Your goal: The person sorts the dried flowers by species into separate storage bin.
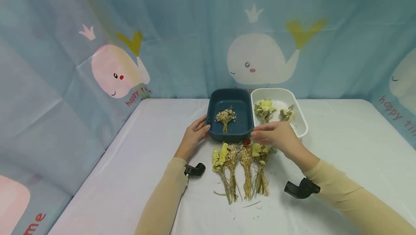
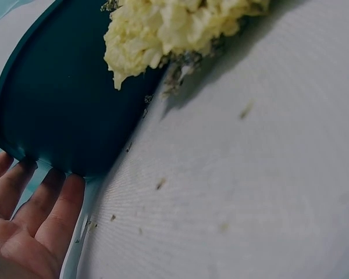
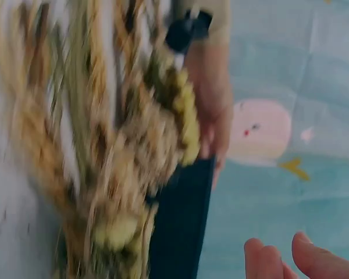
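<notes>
My left hand (image 1: pixel 191 137) is at the left side of a dark blue tray (image 1: pixel 231 136). In the left wrist view its straight fingers (image 2: pixel 61 203) touch the tray's outer wall. My right hand (image 1: pixel 276 135) hovers by the tray's front right corner, partly over the white tray (image 1: pixel 303 124). In the right wrist view its thumb and fingers stand apart with nothing between them. A small bunch of dried flowers (image 1: pixel 225 117) lies inside the blue tray. Two yellowish bunches, one a yellow dried bunch (image 1: pixel 264 108), lie in the white one.
In front of the trays, several dried flower bunches lie side by side on the white table (image 1: pixel 162 126), including a yellow one (image 1: pixel 220 155) and a red-tipped one (image 1: pixel 247 155). Loose stem bits (image 1: pixel 251 204) are scattered nearby. A whale-printed curtain (image 1: pixel 182 47) hangs behind.
</notes>
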Available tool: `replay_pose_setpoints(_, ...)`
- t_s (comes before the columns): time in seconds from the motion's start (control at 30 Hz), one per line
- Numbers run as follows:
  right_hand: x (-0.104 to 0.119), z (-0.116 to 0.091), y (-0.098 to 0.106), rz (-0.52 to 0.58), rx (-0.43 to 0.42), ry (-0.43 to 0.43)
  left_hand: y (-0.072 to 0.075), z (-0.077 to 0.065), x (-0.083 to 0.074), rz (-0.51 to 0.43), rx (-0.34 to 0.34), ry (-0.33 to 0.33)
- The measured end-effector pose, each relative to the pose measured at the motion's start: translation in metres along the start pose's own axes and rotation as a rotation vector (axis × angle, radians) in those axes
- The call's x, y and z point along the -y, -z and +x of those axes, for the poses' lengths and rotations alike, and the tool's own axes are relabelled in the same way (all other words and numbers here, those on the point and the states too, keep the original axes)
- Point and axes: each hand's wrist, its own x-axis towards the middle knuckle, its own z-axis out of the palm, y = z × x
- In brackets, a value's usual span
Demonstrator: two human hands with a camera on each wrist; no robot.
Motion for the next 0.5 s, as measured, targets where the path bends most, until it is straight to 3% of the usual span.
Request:
replay_pose_setpoints(0.27,-0.004,-0.015,-0.028,0.001,0.063,-0.011,0.001,-0.001,0.000,0.002,0.014,-0.008)
replay_pose_setpoints(0.5,-0.012,-0.019,-0.046,-0.066,0.090,-0.014,0.001,0.000,0.000,-0.005,-0.002,0.006)
